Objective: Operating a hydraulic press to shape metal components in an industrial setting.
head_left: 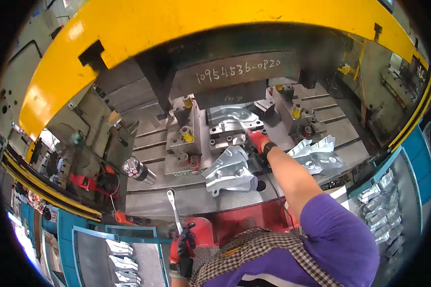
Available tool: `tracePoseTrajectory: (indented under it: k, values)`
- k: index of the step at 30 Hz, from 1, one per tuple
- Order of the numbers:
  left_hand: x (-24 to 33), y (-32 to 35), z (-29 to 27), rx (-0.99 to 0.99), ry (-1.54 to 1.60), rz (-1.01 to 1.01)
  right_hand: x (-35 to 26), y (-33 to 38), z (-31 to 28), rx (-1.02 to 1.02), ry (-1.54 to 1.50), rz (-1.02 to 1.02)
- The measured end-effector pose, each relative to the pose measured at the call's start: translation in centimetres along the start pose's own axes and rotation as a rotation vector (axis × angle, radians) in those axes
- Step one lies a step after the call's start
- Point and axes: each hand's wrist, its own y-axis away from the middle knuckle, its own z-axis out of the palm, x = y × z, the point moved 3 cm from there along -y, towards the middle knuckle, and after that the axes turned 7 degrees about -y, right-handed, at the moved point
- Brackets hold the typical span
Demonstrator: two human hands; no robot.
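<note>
Wrench (173,209) in left grip (183,246); right hand (257,140) at die edge (234,136), grip unclear.

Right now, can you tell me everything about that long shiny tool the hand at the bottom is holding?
The long shiny tool is a slim, silvery metal bar, like a wrench or ratchet handle, with a small rounded head at its top end. The left hand, in a red and black glove, grips its lower end. It stands nearly upright, leaning slightly left, and its head shows against the grey metal press bed. Whether it touches the bed cannot be told. It looks clean and unbent.
</note>
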Motion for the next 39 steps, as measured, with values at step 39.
tracePoseTrajectory:
  k: [39]
  values:
    - [-9.1,0.6,0.3,-0.575,-1.133,0.081,25.0,29.4,-14.8,-0.421,1.002,-0.423]
